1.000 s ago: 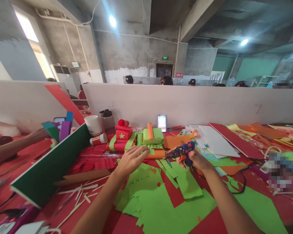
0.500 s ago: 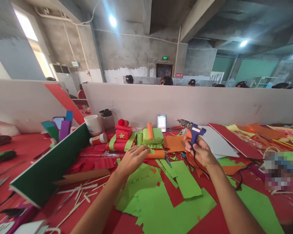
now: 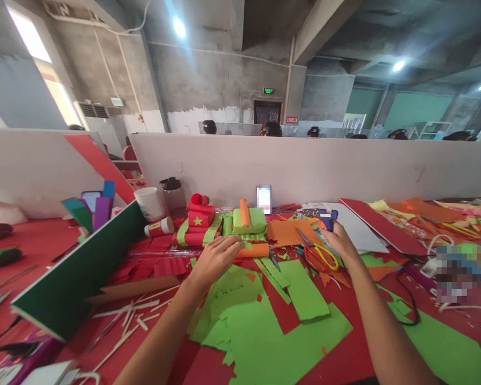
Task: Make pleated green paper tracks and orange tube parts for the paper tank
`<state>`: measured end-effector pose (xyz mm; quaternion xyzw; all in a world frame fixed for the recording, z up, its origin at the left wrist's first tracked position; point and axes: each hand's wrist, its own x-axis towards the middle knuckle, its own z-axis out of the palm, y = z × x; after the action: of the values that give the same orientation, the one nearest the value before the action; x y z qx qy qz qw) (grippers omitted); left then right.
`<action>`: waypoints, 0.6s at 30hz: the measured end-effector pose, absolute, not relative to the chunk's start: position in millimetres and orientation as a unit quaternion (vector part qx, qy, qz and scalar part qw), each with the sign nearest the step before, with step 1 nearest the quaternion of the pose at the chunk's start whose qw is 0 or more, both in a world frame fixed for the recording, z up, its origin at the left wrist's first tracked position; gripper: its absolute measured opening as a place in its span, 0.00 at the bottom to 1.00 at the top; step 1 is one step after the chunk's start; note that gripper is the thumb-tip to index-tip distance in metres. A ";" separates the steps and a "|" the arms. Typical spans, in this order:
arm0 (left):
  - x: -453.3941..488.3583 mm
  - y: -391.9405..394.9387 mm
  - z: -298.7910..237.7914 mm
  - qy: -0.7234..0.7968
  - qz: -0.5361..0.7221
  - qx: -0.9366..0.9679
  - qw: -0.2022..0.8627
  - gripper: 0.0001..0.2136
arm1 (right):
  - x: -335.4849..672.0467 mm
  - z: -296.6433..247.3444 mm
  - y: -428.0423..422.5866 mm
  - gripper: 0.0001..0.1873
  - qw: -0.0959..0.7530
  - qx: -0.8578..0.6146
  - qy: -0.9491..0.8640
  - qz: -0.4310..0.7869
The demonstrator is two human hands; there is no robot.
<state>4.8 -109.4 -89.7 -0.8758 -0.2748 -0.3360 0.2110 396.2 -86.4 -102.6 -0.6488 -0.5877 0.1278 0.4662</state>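
Observation:
My left hand [image 3: 215, 258] rests with curled fingers on the end of an orange paper roll [image 3: 253, 250] lying on the red table, just in front of a stack of red and green paper rolls [image 3: 203, 227]. My right hand [image 3: 340, 239] reaches farther back and grips the handle of a blue glue gun [image 3: 325, 216], which lies low over the orange paper [image 3: 288, 232]. Scissors with red and yellow handles [image 3: 319, 255] lie just left of that wrist.
Green paper scraps [image 3: 264, 321] cover the near table. A green board [image 3: 80, 270] leans at the left, with a paper cup [image 3: 148, 203], a bottle [image 3: 172, 195] and a glue stick [image 3: 159, 227] behind it. A white partition [image 3: 344, 166] runs across the back; a phone [image 3: 263, 198] leans on it.
My right hand lifted the glue gun away from the orange roll, swung it up and right, then lowered it toward the back of the table. My left hand stayed on the roll.

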 end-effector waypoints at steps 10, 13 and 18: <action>5.5 -107.2 -90.8 -0.275 -0.332 -0.877 0.213 0.10 | 409.1 -113.5 -75.5 0.18 0.276 -0.756 -0.594 -0.015; 5.3 -106.8 -91.6 -0.273 -0.327 -0.879 0.214 0.10 | 410.2 -119.0 -74.2 0.17 0.213 -0.781 -0.586 -0.031; 5.5 -106.2 -92.7 -0.273 -0.320 -0.883 0.207 0.10 | 411.9 -125.2 -72.8 0.21 0.157 -0.806 -0.571 -0.017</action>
<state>5.5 -106.2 -92.7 -0.8832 -0.2733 -0.3200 0.2069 411.9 -72.8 -125.2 -0.8057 -0.5710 -0.0173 0.1566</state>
